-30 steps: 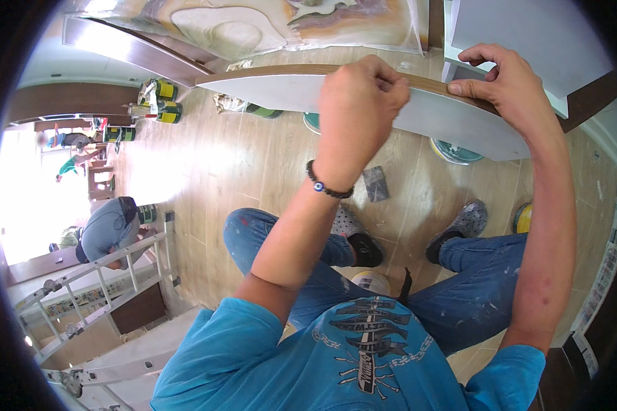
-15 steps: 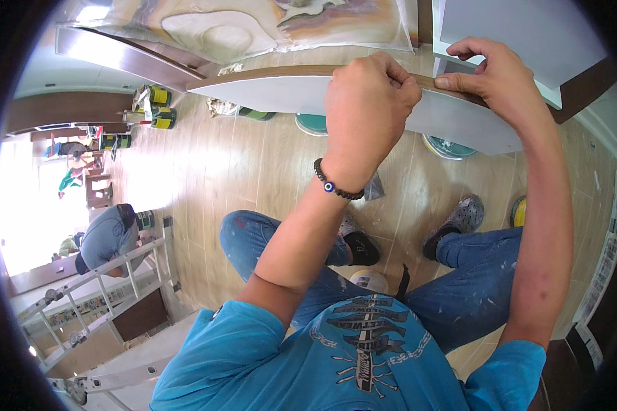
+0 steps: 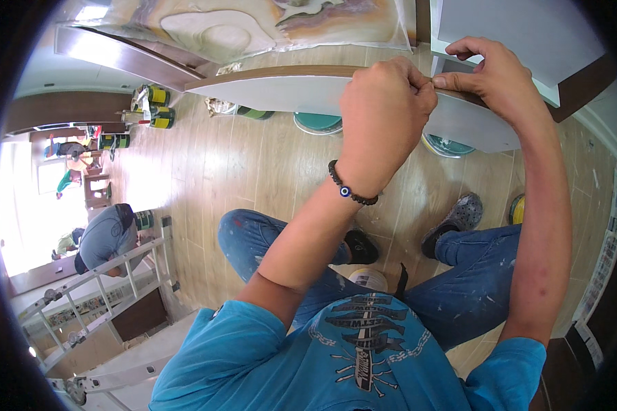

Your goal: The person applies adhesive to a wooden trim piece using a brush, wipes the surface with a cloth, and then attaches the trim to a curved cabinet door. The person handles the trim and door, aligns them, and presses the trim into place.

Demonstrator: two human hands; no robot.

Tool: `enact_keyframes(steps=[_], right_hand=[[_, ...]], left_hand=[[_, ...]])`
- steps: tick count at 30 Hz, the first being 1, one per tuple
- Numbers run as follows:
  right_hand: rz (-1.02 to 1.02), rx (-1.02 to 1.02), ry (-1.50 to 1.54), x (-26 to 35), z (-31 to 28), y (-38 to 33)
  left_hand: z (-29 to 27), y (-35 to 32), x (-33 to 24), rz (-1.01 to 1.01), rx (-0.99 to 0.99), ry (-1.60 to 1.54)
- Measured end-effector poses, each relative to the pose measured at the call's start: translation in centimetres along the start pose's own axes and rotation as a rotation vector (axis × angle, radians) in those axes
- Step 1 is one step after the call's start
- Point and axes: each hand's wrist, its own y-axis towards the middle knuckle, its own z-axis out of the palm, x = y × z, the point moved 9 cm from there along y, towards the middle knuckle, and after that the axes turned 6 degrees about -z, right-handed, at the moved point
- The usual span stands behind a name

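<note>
A long panel (image 3: 274, 96) with a white face and a brown wood-look edge (image 3: 281, 72) lies across in front of me. My left hand (image 3: 387, 120), wearing a dark bead bracelet (image 3: 345, 192), is closed in a pinch over that edge. Whatever its fingertips hold is too small or hidden to make out. Just to the right, my right hand (image 3: 504, 82) has its thumb on the brown edge, near the left fingertips. Its index finger curves up and away from the thumb, leaving a gap; the other fingers are mostly hidden.
Green-lidded buckets (image 3: 319, 123) stand beneath the panel. A white cabinet part (image 3: 521, 34) is at the upper right. Leftward are a metal ladder (image 3: 103, 288), a bent-over person (image 3: 110, 236) and several yellow-and-green cans (image 3: 161, 96). A plastic-covered patterned surface (image 3: 219, 31) lies beyond the panel.
My left hand has slid a little to the right along the brown edge, up close to the right thumb. The right hand has stayed almost in place.
</note>
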Motion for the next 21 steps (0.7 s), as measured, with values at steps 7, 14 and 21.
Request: enact_keyframes(steps=[7,14,21], right_hand=[[0.0,-0.023,-0.002,-0.4,0.0,0.0],[-0.038,-0.06,-0.055,0.2,-0.1,-0.2],[0.028,0.003,-0.031,-0.7,0.0,0.1]], left_hand=[[-0.2,0.5,0.3,-0.097,0.067,-0.01],[-0.6,0.6,1.1,-0.071,0.057,-0.026],[0.3,0.6,0.3,-0.069,0.078,-0.045]])
